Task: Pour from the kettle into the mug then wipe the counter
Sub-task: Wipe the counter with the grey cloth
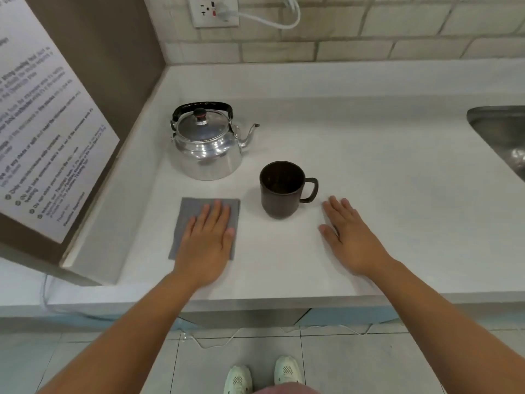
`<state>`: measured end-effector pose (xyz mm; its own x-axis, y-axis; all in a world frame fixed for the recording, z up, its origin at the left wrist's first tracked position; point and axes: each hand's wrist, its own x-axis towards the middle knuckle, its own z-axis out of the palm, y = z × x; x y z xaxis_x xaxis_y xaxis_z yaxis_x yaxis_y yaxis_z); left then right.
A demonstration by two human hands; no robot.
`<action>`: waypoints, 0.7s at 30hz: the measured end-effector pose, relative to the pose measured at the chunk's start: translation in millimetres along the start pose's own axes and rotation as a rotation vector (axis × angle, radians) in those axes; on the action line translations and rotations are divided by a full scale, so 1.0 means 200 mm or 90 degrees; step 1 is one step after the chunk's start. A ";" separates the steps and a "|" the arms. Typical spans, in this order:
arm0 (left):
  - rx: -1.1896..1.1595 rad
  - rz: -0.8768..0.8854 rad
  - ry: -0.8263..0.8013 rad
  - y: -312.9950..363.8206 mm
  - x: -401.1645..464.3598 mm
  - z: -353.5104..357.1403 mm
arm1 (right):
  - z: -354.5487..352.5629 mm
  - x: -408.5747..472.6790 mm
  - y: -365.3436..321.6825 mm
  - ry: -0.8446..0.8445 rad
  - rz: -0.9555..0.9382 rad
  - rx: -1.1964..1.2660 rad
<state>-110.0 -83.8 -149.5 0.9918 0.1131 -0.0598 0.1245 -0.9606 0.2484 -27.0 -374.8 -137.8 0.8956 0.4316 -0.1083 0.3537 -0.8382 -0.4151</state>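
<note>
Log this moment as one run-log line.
left hand flat on grey cloth | right hand flat on counter | kettle untouched | mug upright

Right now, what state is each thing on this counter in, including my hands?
Shiny metal kettle: upright, lid on, untouched.
Dark brown mug: upright, looks empty.
Grey square cloth: flat on the counter.
Left hand: open, flat on the cloth.
Right hand: open, flat on the counter.

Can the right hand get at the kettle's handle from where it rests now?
Probably yes. The right hand lies flat and empty on the counter; only the mug stands between it and the kettle, and the upright handle is clear above.
</note>
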 end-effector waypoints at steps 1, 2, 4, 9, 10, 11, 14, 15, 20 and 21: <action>-0.003 0.034 -0.006 0.05 -0.08 0.02 | 0.00 0.00 0.00 -0.006 -0.004 0.003; -0.005 0.076 -0.019 0.10 -0.15 0.04 | -0.01 0.00 0.01 -0.014 -0.008 0.010; -0.011 0.172 -0.052 0.22 -0.23 0.06 | -0.04 0.00 0.02 -0.034 -0.010 0.049; -0.026 0.373 -0.113 0.61 -0.13 0.13 | -0.12 -0.08 0.05 0.069 0.034 0.231; -0.027 0.403 -0.132 0.69 -0.07 0.14 | -0.13 -0.11 0.05 0.099 0.038 0.250; -0.028 0.433 -0.149 0.77 -0.01 0.13 | -0.13 -0.12 0.04 0.129 0.038 0.263; -0.104 0.522 -0.177 0.91 0.13 0.05 | -0.14 -0.15 0.01 0.195 0.045 0.324; -0.161 0.537 -0.170 0.90 0.14 0.03 | -0.14 -0.16 0.00 0.190 0.047 0.375; -0.267 0.354 0.004 0.50 -0.02 -0.03 | -0.06 -0.22 0.01 -0.034 -0.076 0.355; -0.271 0.303 0.064 0.40 -0.04 -0.04 | -0.03 -0.22 0.04 -0.054 -0.113 0.234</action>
<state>-108.5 -158.7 -121.9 0.9367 -0.2572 0.2377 -0.3495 -0.7288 0.5888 -61.5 -402.3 -130.0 0.7985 0.5976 -0.0726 0.3674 -0.5793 -0.7276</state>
